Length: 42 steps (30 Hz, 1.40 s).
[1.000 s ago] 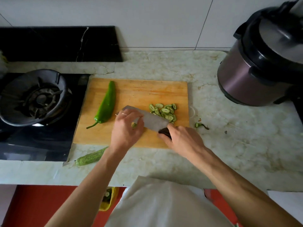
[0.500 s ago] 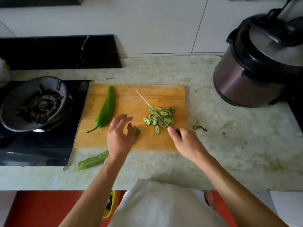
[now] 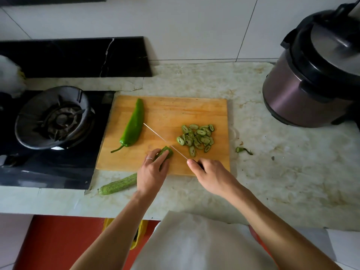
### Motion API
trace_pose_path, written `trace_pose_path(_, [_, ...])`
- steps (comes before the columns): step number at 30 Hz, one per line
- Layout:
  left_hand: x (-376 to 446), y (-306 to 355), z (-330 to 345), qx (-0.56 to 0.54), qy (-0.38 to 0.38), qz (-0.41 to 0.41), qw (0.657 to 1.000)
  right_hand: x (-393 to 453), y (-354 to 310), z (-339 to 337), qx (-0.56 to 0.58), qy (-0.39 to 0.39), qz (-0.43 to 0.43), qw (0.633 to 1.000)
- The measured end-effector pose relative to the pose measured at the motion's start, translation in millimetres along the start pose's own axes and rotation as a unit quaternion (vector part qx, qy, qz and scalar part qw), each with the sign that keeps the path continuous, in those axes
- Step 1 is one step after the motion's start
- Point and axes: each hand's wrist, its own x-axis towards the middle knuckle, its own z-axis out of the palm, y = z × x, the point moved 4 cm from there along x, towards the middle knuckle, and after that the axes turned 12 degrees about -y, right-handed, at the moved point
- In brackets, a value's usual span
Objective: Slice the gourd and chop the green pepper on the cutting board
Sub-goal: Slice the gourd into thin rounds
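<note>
- We have a short green stub of ridged gourd [image 3: 166, 152] near the front edge of the pale wooden cutting board [image 3: 175, 108]; our left hand [image 3: 152, 172] curls its fingers over it and pins it down
- Our right hand [image 3: 211, 175] is wrapped round the dark handle of the thin-bladed steel knife [image 3: 164, 140], whose edge runs diagonally just beside the stub's cut end
- A heap of green gourd slices [image 3: 196, 138] lies to the right; the long whole green pepper [image 3: 133, 125] waits untouched at the board's left
- A second speckled gourd piece [image 3: 117, 184] rests off the board on the marble counter [image 3: 282, 172]
- We judge the slicing half done; next we need thin cuts, fingertips tucked back from the blade
</note>
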Motion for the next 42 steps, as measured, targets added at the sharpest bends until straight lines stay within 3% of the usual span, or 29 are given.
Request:
trace_pose_path(19, [-3.0, 0.9, 14.5, 0.002, 0.023, -0.010, 1.000, 12.1, -17.5, -1.4, -0.089, -0.053, -0.027, 0.994])
trace_pose_path(42, [-2.8, 5.9, 15.4, 0.039, 0.043, -0.010, 0.998, 16.1, -16.5, -3.8, -0.081, -0.077, -0.023, 0.993])
